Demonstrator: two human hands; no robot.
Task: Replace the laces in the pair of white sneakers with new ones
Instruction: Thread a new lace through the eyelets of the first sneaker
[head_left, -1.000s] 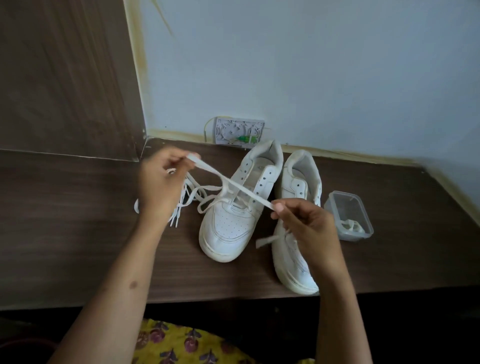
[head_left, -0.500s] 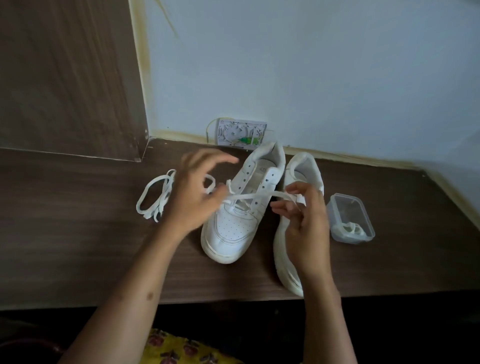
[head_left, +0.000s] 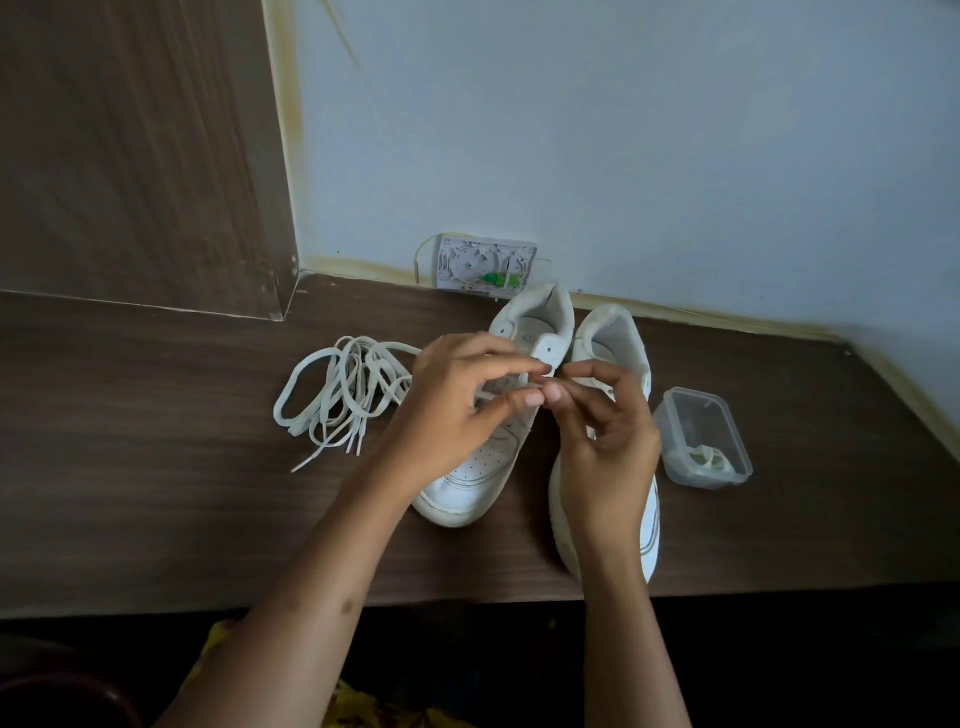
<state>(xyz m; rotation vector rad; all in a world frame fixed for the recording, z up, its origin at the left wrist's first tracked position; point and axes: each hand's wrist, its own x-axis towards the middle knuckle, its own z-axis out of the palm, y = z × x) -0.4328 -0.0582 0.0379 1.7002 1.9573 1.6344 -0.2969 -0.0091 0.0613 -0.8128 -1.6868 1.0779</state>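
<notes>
Both grips meet over the left sneaker: I see my left hand and right hand pinching a lace end together; loose laces lie on the worktop.

The left hand covers the eyelet rows and tongue of the left sneaker; whether its fingers pinch a lace cannot be determined. The right hand hides the midsection of the right sneaker. The contents of the plastic container are too small to identify.
</notes>
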